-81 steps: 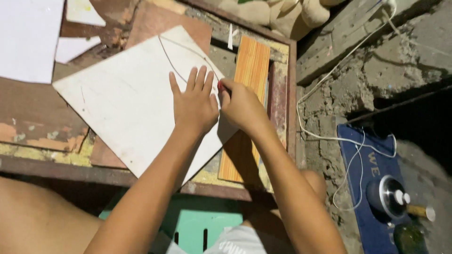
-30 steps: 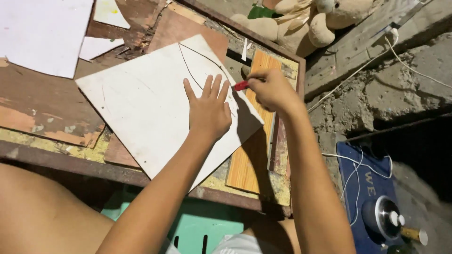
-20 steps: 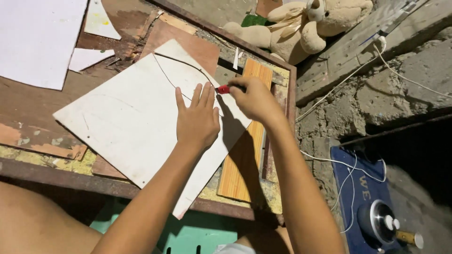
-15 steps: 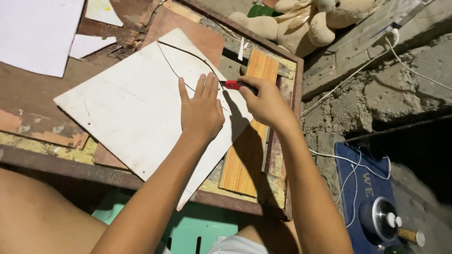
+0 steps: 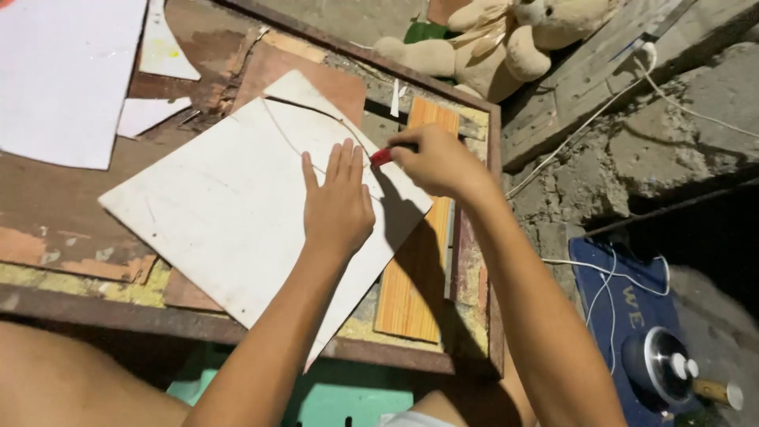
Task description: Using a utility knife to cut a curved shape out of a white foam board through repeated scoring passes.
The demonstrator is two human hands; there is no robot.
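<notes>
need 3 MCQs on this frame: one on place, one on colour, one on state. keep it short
1. Where does the left hand rest?
A. flat on the white square board
B. on the beige stuffed bear
C. on the white cable

2. What colour is the small tool in the right hand?
A. green
B. red
C. blue

3. How is the left hand set?
A. clenched in a fist
B. palm up
C. palm down, fingers extended

A: the palm lies on the board beside the curved line.
B: a red tip shows past the right hand's grip.
C: its fingers lie straight along the board.
</notes>
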